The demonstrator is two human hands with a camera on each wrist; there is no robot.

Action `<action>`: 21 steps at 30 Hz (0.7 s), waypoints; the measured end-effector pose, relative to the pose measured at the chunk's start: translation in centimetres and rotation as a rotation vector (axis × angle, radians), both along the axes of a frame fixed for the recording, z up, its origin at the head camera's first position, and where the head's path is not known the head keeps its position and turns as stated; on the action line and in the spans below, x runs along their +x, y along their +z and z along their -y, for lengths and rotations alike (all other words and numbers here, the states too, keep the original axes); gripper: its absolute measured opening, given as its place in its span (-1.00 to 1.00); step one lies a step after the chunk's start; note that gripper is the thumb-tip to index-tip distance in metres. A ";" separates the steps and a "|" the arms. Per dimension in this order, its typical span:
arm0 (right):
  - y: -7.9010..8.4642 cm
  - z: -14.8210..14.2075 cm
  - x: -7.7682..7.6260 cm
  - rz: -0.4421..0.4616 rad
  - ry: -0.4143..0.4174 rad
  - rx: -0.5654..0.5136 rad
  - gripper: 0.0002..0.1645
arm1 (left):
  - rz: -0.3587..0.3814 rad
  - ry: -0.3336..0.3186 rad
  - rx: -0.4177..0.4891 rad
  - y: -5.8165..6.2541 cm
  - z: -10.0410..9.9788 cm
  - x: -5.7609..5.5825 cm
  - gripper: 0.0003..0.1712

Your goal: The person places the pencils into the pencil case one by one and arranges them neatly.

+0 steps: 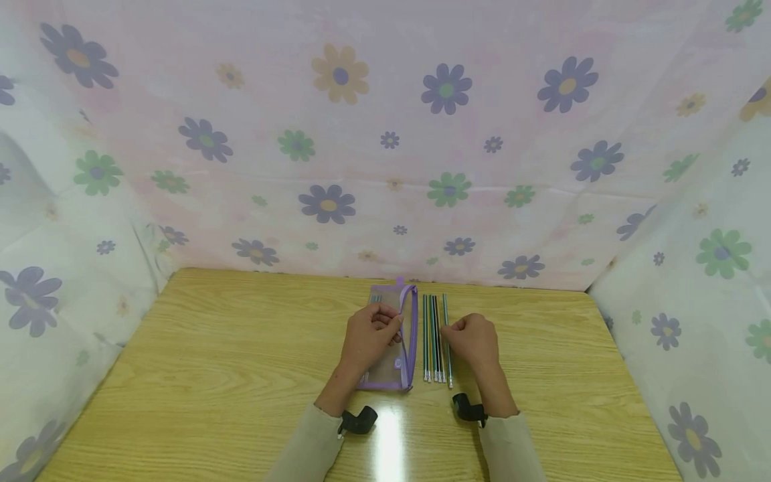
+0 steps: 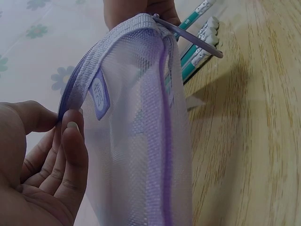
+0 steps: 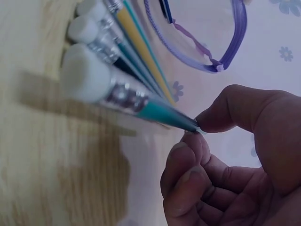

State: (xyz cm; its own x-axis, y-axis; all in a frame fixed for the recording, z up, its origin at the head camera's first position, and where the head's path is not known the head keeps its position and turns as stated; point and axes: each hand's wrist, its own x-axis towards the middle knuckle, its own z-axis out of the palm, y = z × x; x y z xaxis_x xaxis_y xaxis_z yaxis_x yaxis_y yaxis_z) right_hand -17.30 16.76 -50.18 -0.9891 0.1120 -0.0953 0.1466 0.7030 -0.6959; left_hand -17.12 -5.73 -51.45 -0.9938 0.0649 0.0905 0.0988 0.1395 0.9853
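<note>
A purple-trimmed mesh zip pouch (image 1: 379, 376) lies upright-wise on the table, its zipper side gaping. My left hand (image 1: 369, 340) pinches the zippered edge (image 2: 70, 94) between thumb and forefinger, lifting it into an arch in the left wrist view. Slim things (image 1: 376, 298) show through the mesh near the far end. To the pouch's right, several pencils (image 1: 430, 345) lie side by side, white erasers toward me. With thumb and fingertip, my right hand (image 1: 477, 340) pinches a green pencil (image 3: 162, 113) at the row's right end; its eraser end is tilted up off the wood.
The wood-grain table (image 1: 229, 361) spreads out on both sides. A flower-print cloth (image 1: 385, 167) hangs behind it and along both sides. Black wrist devices (image 1: 359, 420) sit at both sleeve cuffs, and a bright light reflection (image 1: 388, 445) lies between the forearms.
</note>
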 end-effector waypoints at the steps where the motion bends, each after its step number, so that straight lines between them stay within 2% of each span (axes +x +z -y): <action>1: 0.1 0.0 0.0 -0.001 0.004 -0.006 -0.55 | -0.001 0.000 0.001 0.0 0.0 0.0 -0.92; 12: 1.2 0.8 0.3 0.021 0.030 -0.075 -0.69 | -0.002 -0.001 0.007 0.0 0.0 0.0 -0.92; 21: 1.3 1.5 0.3 0.036 0.038 -0.130 -0.82 | -0.011 -0.007 0.006 0.0 0.0 0.0 -0.92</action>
